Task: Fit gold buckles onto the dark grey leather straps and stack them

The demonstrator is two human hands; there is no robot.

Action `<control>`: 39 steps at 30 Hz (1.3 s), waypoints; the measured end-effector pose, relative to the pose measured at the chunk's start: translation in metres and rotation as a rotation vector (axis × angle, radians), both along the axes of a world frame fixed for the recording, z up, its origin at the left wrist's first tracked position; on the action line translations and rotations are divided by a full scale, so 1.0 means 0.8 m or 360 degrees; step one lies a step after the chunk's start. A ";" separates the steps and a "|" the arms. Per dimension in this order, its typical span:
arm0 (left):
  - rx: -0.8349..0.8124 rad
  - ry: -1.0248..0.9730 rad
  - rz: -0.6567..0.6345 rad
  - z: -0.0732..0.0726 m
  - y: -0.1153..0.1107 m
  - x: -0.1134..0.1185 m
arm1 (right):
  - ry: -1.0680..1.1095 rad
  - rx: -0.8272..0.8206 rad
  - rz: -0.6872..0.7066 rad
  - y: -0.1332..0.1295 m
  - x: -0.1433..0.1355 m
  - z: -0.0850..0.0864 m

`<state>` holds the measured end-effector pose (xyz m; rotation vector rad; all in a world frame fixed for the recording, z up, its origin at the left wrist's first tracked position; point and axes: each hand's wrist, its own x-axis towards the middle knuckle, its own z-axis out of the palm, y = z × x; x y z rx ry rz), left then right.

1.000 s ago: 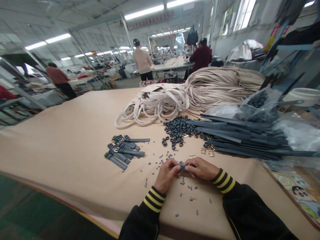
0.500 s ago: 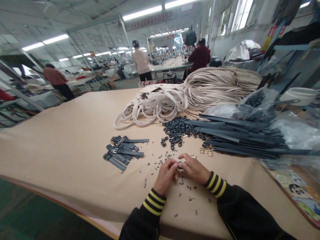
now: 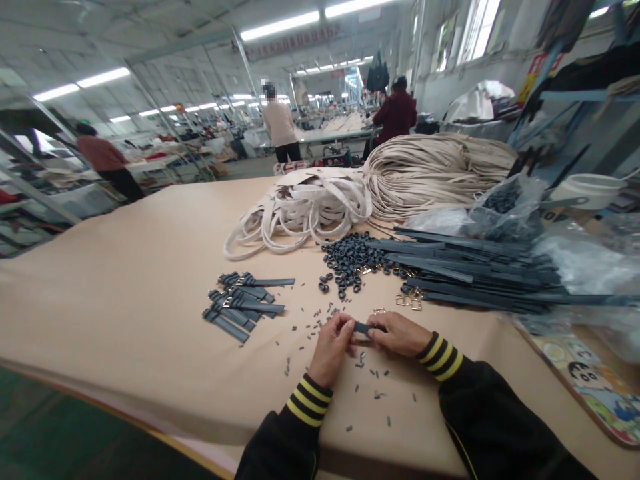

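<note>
A short dark strap (image 3: 362, 328) stretches between my two hands, low over the brown-covered table (image 3: 165, 267). My left hand (image 3: 332, 347) pinches its left end between thumb and fingers. The right end is in the closed fingers of my right hand (image 3: 400, 333), which hide part of it. Small dark bits lie on the table around both hands. Just beyond them are a heap of dark loops (image 3: 350, 257) and a few gold buckles (image 3: 409, 302). To the left lies a pile of dark straps with buckles (image 3: 245, 305).
Long dark strips (image 3: 465, 267) lie at the right, near plastic bags (image 3: 580, 257) and a cartoon-printed board (image 3: 593, 380). Farther back are white looped straps (image 3: 300, 207) and a large beige bundle (image 3: 435, 170). Three people stand beyond the table.
My right hand has moved a little to the right, away from my left, and its raised finger has come down. More of the dark strap shows between them.
</note>
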<state>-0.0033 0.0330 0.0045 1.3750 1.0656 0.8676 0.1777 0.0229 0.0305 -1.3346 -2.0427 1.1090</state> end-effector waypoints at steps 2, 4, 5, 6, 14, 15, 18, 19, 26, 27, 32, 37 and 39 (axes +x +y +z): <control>0.0238 0.0188 0.0062 0.004 0.001 0.007 | 0.0058 0.0025 -0.0185 0.006 0.023 0.005; 0.0591 0.0436 0.0052 0.008 0.003 0.018 | 0.0138 0.0022 -0.0472 0.012 0.045 0.007; 0.0776 0.0565 -0.0018 0.009 0.004 0.025 | 0.0171 0.0008 -0.0595 0.014 0.052 0.008; 0.0947 0.0690 -0.0115 0.010 0.006 0.033 | 0.0190 -0.0008 -0.0674 0.015 0.058 0.007; 0.1504 0.1595 -0.0486 0.003 0.031 0.074 | 0.0186 -0.0063 -0.0627 0.019 0.042 -0.011; 0.1495 0.1619 -0.0488 0.003 0.033 0.075 | 0.0190 -0.0061 -0.0623 0.019 0.041 -0.013; 0.1343 0.1460 -0.0428 0.006 0.038 0.073 | 0.0212 -0.0080 -0.0596 0.019 0.039 -0.017; 0.1239 0.1331 -0.0390 0.008 0.040 0.071 | 0.0219 -0.0096 -0.0585 0.019 0.038 -0.018; 0.0159 0.0400 -0.0309 0.019 0.048 0.029 | 0.0244 -0.0130 -0.0554 0.018 0.024 -0.024; -0.0013 0.0267 -0.0277 0.023 0.046 0.023 | 0.0254 -0.0136 -0.0541 0.018 0.021 -0.025; -0.0340 -0.0017 -0.0122 0.042 0.033 0.008 | 0.0312 -0.0205 -0.0457 0.015 0.008 -0.022; -0.0412 -0.0047 -0.0139 0.052 0.021 0.009 | 0.0404 -0.0319 -0.0311 0.009 0.002 -0.016; -0.0404 -0.0028 -0.0135 0.054 0.019 0.011 | 0.0453 -0.0377 -0.0221 0.008 0.000 -0.014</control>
